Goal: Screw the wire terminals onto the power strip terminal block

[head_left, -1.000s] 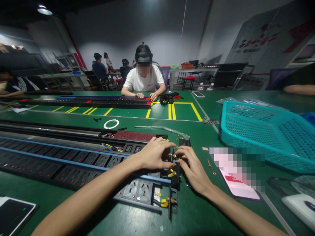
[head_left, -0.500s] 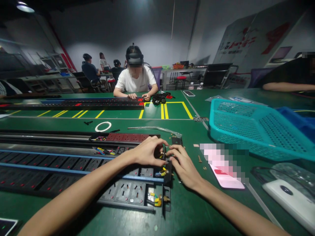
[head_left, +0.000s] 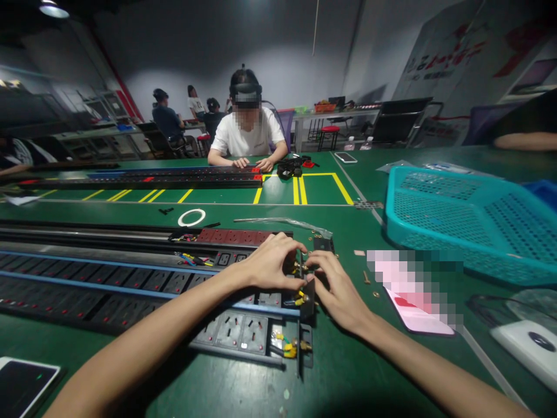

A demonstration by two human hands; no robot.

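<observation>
Several long black power strips lie side by side, their ends toward the right. My left hand [head_left: 276, 261] curls over the end of a middle strip, thumb and fingers pinching around its black end plate [head_left: 301, 259]. From the other side my right hand [head_left: 335, 284] reaches in, its bent fingertips closed at a small brass fastener [head_left: 306, 267] on that plate. The fingers partly hide this spot. Below, the nearest power strip [head_left: 228, 331] shows yellow-sleeved wire ends [head_left: 289, 349] and a brass bolt [head_left: 306, 346] through its end plate.
A turquoise basket [head_left: 452, 255] stands at the right, near a pink phone-like item [head_left: 418, 307] and a white device [head_left: 528, 348]. A screw [head_left: 366, 277] and white ring [head_left: 191, 218] lie on the green table [head_left: 348, 366]. Across sits a co-worker [head_left: 248, 130] with other strips [head_left: 195, 177].
The whole view has shifted, so things appear a little farther right. Both my hands stay at the same strip end, with only slight finger movement.
</observation>
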